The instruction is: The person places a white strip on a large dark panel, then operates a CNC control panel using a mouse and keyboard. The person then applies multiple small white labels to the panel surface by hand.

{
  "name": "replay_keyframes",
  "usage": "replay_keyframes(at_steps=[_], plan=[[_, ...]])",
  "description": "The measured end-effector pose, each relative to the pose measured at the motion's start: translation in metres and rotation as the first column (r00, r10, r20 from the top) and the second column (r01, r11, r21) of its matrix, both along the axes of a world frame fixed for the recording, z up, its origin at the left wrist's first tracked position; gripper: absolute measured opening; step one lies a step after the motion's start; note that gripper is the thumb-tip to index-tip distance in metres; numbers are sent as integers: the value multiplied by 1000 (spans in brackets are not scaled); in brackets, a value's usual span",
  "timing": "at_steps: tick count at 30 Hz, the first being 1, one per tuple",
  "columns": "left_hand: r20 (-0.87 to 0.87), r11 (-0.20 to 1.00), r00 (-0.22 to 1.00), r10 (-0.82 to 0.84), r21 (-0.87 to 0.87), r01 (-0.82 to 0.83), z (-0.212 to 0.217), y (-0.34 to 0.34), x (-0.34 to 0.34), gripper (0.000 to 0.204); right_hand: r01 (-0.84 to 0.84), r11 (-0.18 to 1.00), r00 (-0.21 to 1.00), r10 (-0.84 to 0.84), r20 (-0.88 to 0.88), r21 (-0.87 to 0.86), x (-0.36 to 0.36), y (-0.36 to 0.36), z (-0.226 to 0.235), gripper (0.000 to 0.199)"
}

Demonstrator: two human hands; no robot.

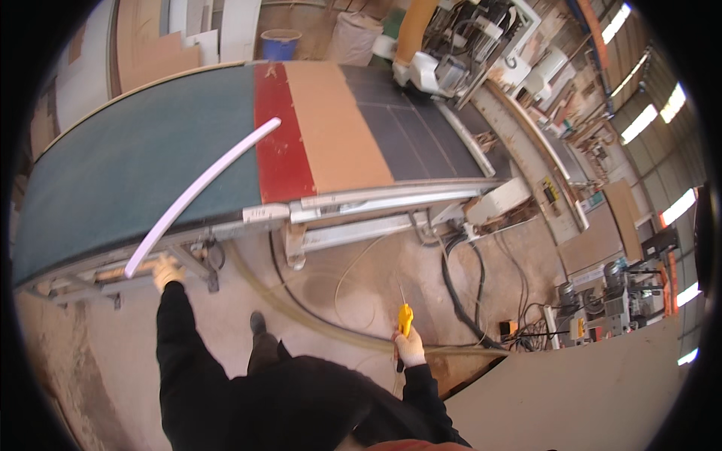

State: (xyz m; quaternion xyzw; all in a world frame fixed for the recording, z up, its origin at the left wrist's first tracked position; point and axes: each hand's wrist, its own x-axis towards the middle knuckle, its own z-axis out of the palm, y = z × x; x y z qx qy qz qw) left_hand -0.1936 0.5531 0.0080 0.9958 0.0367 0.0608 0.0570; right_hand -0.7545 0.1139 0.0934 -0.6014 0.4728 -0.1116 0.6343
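Note:
My right hand (411, 348), in a pale glove, is closed around a yellow air blow gun (406, 319) with a thin nozzle pointing away from me. My left hand (168, 272), also gloved, reaches out by the front edge of the long work table with its fingers apart, and I see nothing in it. Just left of that hand is the near end of a long, narrow white strip (203, 183). The strip slants across the green table surface (143, 143), its far end over a red band (282, 143) and its near end past the table edge.
Beyond the red band come a tan panel (335, 128) and a dark grey section (406, 131), with a machine head (429, 75) at the far end. Hoses and cables (462, 301) run over the floor. A blue bucket (280, 46) stands behind the table; a large board (571, 383) lies at right.

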Motion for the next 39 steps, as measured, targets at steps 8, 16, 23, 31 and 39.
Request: replay_keyframes(at_steps=[8, 16, 23, 31, 39], plan=[[-360, 990, 926, 109, 129, -66, 59, 49, 137, 98, 8, 998, 999, -11, -53, -55, 181, -11, 34, 23], [-412, 979, 910, 47, 202, 41, -17, 82, 152, 40, -188, 978, 979, 194, -68, 89, 280, -8, 22, 22], [-440, 978, 897, -47, -201, -47, -28, 68, -7, 53, -309, 947, 946, 297, -128, -84, 363, -10, -3, 15], [-458, 890, 888, -37, -419, -179, 4, 41, -134, 66, -342, 940, 938, 342, -65, 11, 348, -33, -12, 16], [-360, 842, 893, -271, -538, 39, 43, -59, -91, 59, -42, 999, 996, 40, -75, -21, 224, -43, -36, 18]])
